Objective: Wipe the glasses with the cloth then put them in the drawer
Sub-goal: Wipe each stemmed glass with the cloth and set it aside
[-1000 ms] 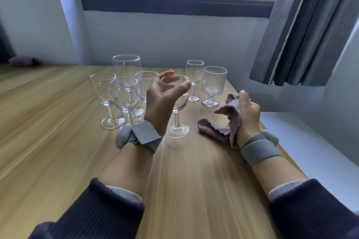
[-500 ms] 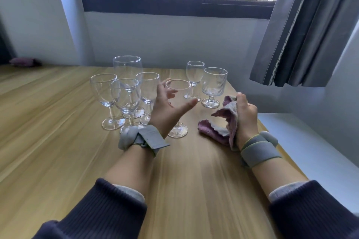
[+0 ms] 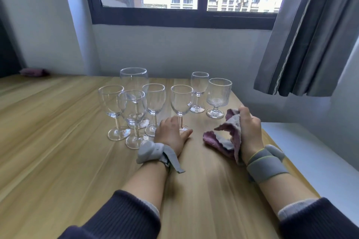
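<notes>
Pale wood-grain tabletop (image 3: pixel 58 141) runs up to a grey wall under a dark-framed window, with a heavy grey curtain (image 3: pixel 310 35) hanging at our two o'clock. At eleven o'clock stands a cluster of clear stemmed glasses (image 3: pixel 134 106), smooth-bowled and round-footed. Our left hand (image 3: pixel 171 134) has dropped from the bowl of the nearest wine glass (image 3: pixel 181 103), where it was cupped a second ago, to the foot at twelve o'clock; it lies low against the base, but we cannot tell whether the fingers pinch the stem. We judge this glass is about to be taken for wiping. Beyond it stand a slim glass and a ribbed goblet (image 3: pixel 218 95) with fluted walls. At one o'clock our right hand (image 3: pixel 248 128) grips the bunched cloth (image 3: pixel 223 137), soft, mauve and grey. No drawer is in view.
</notes>
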A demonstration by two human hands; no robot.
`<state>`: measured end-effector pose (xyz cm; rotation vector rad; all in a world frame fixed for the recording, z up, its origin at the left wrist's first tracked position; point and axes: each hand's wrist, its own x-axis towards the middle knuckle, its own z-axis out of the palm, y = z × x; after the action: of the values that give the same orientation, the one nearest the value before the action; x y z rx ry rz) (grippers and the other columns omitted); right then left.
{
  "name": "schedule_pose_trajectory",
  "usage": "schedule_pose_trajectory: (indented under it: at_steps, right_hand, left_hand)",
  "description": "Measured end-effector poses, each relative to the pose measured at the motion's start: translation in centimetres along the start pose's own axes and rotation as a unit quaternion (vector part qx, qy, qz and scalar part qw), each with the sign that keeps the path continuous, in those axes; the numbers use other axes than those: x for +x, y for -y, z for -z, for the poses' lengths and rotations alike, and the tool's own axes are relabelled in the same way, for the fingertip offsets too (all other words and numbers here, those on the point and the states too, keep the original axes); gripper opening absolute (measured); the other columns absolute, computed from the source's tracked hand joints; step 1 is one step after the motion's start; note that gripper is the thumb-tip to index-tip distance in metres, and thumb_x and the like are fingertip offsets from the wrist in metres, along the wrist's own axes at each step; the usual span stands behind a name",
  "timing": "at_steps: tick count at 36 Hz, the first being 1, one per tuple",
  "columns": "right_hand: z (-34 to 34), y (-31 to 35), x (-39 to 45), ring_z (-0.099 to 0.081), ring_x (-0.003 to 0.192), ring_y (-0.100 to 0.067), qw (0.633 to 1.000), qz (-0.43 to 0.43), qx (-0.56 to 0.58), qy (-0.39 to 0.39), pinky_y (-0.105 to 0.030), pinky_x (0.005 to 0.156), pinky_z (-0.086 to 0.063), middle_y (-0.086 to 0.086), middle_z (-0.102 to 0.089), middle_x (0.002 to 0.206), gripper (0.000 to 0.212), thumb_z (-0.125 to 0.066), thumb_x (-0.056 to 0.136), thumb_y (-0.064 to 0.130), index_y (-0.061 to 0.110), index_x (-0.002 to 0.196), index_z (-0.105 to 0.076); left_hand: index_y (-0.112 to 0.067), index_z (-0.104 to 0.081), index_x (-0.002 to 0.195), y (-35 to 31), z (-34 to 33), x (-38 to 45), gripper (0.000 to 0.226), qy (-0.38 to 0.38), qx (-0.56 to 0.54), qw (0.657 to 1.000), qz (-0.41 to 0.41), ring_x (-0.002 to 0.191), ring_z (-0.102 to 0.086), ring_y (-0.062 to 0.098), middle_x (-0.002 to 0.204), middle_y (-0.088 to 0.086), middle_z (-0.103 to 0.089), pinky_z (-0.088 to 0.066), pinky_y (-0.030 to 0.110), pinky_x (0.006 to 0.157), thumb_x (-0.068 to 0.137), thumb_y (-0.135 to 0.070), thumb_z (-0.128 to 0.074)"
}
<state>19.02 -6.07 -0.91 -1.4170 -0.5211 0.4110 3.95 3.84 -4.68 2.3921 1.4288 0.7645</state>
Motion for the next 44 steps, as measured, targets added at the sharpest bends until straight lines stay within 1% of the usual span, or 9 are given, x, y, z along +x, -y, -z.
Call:
schedule_pose_trajectory:
  at_steps: [4, 8, 12, 15, 21, 26, 33, 38, 44]
  right_hand:
    - [0.0, 0.1, 0.0, -0.041, 0.053, -0.020, 1.000, 0.006, 0.002, -0.001, -0.036, 0.062, -0.037, 0.002, -0.045, 0.045, 0.042, -0.049, 0.093, 0.036, 0.013, 0.057, -0.046]
    - [-0.2, 0.2, 0.0, -0.041, 0.053, -0.020, 1.000, 0.015, 0.003, 0.002, -0.035, 0.060, -0.036, 0.000, -0.045, 0.048, 0.042, -0.048, 0.094, 0.035, 0.013, 0.059, -0.046]
    - [-0.4, -0.1, 0.2, -0.042, 0.058, -0.023, 0.999, 0.025, -0.021, 0.005, -0.036, 0.062, -0.036, -0.001, -0.045, 0.047, 0.045, -0.048, 0.094, 0.036, 0.013, 0.055, -0.046]
    - [-0.4, -0.3, 0.3, -0.041, 0.062, -0.023, 0.999, 0.032, -0.023, 0.007, -0.037, 0.063, -0.036, -0.004, -0.044, 0.054, 0.044, -0.048, 0.093, 0.038, 0.014, 0.057, -0.046]
    - [-0.2, -0.4, 0.5, -0.041, 0.062, -0.023, 0.999, 0.023, -0.025, 0.007, -0.039, 0.064, -0.037, -0.002, -0.044, 0.052, 0.047, -0.050, 0.092, 0.039, 0.015, 0.052, -0.045]
    - [-0.4, -0.4, 0.2, -0.037, 0.064, -0.023, 0.999, 0.023, -0.027, 0.015, -0.037, 0.063, -0.035, -0.005, -0.039, 0.057, 0.043, -0.050, 0.092, 0.038, 0.015, 0.056, -0.042]
    - [-0.5, -0.3, -0.1, -0.038, 0.062, -0.024, 1.000, 0.010, -0.022, 0.020, -0.041, 0.062, -0.036, -0.004, -0.038, 0.053, 0.042, -0.050, 0.074, 0.051, 0.019, 0.049, -0.039]
    - [-0.6, -0.4, 0.1, -0.037, 0.063, -0.023, 0.999, 0.014, -0.021, 0.022, -0.039, 0.063, -0.036, -0.004, -0.039, 0.056, 0.046, -0.051, 0.091, 0.038, 0.018, 0.051, -0.039]
    - [-0.5, -0.5, 0.2, -0.038, 0.064, -0.022, 0.999, 0.014, -0.037, 0.017, -0.037, 0.064, -0.037, -0.005, -0.040, 0.058, 0.045, -0.051, 0.089, 0.041, 0.019, 0.051, -0.039]
  left_hand:
    - [-0.007, -0.038, 0.135, -0.2, 0.2, -0.3, 0.062, -0.022, -0.052, 0.998, 0.019, 0.127, -0.039, 0.028, 0.135, 0.010, -0.047, -0.028, 0.032, 0.104, 0.090, -0.043, -0.060]
    - [-0.011, -0.043, 0.115, -0.3, 0.6, -0.6, 0.044, -0.041, -0.029, 0.998, 0.030, 0.119, -0.041, 0.026, 0.122, 0.007, -0.047, -0.031, 0.031, 0.097, 0.086, -0.036, -0.064]
    - [-0.012, -0.050, 0.109, -0.3, 1.2, -0.6, 0.034, -0.039, 0.003, 0.998, 0.044, 0.118, -0.041, 0.027, 0.121, 0.008, -0.047, -0.034, 0.033, 0.098, 0.086, -0.032, -0.065]
    - [-0.014, -0.060, 0.104, -1.0, 1.0, -0.8, 0.020, -0.004, 0.002, 1.000, -0.023, 0.115, -0.044, 0.025, 0.116, 0.007, -0.053, -0.035, 0.030, 0.096, 0.088, -0.026, -0.060]
    - [-0.018, -0.061, 0.123, -2.5, -0.5, -1.6, 0.034, 0.044, 0.060, 0.985, -0.156, 0.124, -0.043, 0.021, 0.130, -0.001, -0.055, -0.032, 0.028, 0.099, 0.099, -0.034, -0.043]
    - [-0.012, -0.053, 0.131, -2.1, -0.5, -1.1, 0.037, 0.080, 0.043, 0.985, -0.145, 0.126, -0.044, 0.024, 0.135, 0.006, -0.052, -0.032, 0.028, 0.101, 0.100, -0.026, -0.039]
    - [-0.012, -0.048, 0.136, -1.3, -0.4, 0.2, 0.040, 0.106, 0.047, 0.985, -0.127, 0.135, -0.035, 0.021, 0.145, 0.006, -0.043, -0.020, 0.024, 0.108, 0.101, -0.029, -0.040]
    - [-0.018, -0.037, 0.144, -1.3, -0.3, 0.7, 0.044, 0.132, 0.079, 0.984, -0.093, 0.146, -0.016, 0.016, 0.155, 0.000, -0.029, -0.005, 0.033, 0.119, 0.103, -0.033, -0.032]
    - [-0.014, -0.020, 0.151, -1.0, -0.5, 0.8, 0.055, 0.143, 0.125, 0.980, -0.050, 0.148, -0.006, 0.013, 0.161, 0.001, -0.013, 0.002, 0.036, 0.119, 0.102, -0.038, -0.026]
